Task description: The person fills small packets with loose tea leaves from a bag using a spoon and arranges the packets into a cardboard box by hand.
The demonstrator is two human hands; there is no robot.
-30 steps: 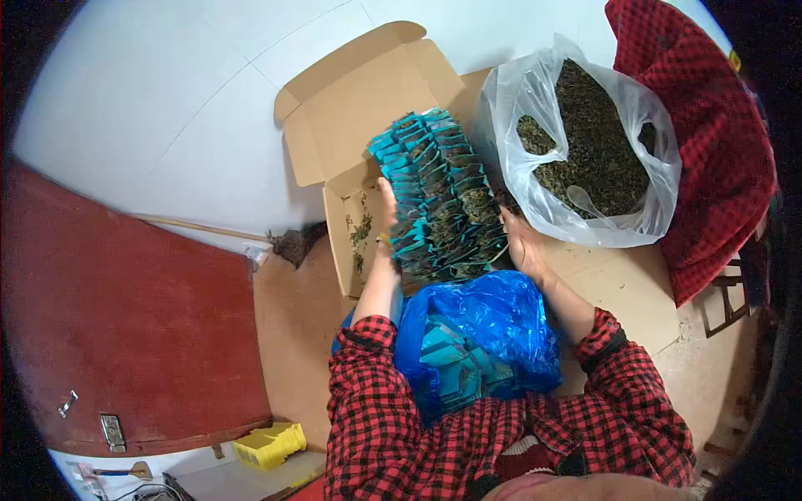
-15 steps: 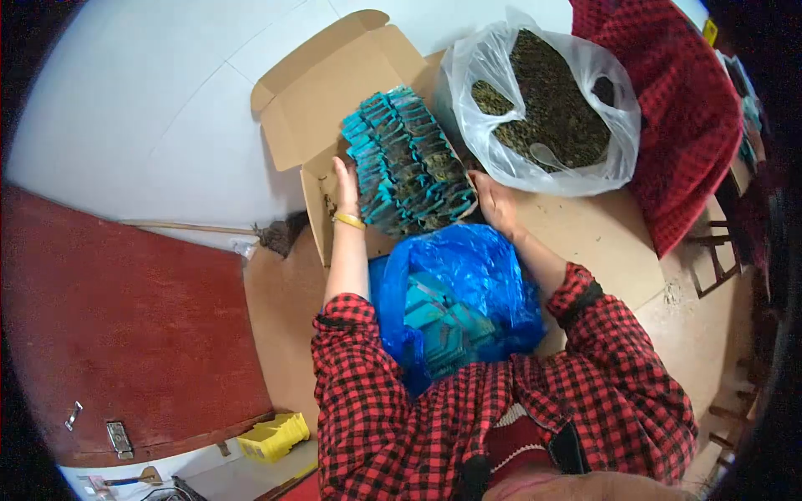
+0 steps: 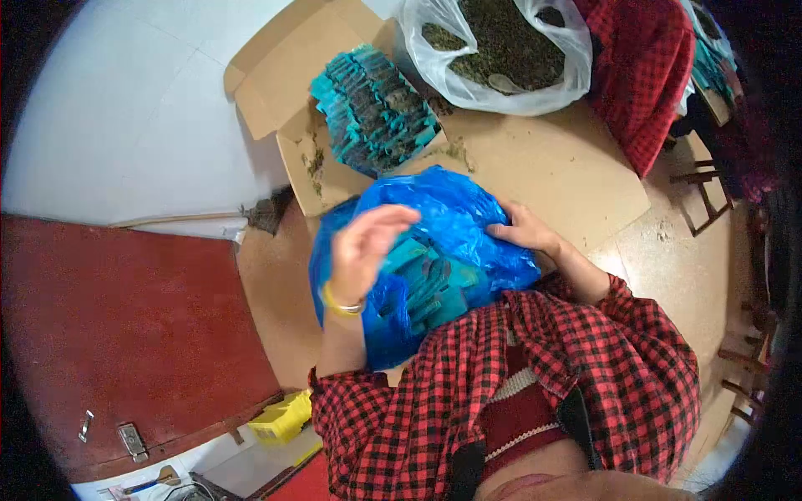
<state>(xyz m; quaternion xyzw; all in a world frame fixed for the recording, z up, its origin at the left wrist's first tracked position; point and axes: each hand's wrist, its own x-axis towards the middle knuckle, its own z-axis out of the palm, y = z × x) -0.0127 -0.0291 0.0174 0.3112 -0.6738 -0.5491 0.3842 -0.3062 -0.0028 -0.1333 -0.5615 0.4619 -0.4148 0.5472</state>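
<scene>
Left hand [image 3: 361,250] blurred, fingers loosely spread and holding nothing I can make out, I sit over a crinkled, glossy blue plastic bag [image 3: 468,213], its mouth open on a jumble of flat teal packets [image 3: 428,282]. My right hand [image 3: 530,230] rests against the bag's right side, partly curled with thumb and fingers apart; whether it grips the film, I cannot tell. Beyond, in an open brown cardboard box [image 3: 302,179] with its lid folded back to the far left, filled teal packets [image 3: 376,108] stand packed in ruffled rows, dark, crumbly matter showing between their edges. Loose greenish-brown flakes [image 3: 314,167] lie on the box's left inside. At far right, a translucent, soft-handled plastic bag [image 3: 555,93] gapes around a mass of dark, dried, leafy bits [image 3: 518,46], a pale, rounded scoop [image 3: 503,83] lying on them near the bag's near rim.
</scene>
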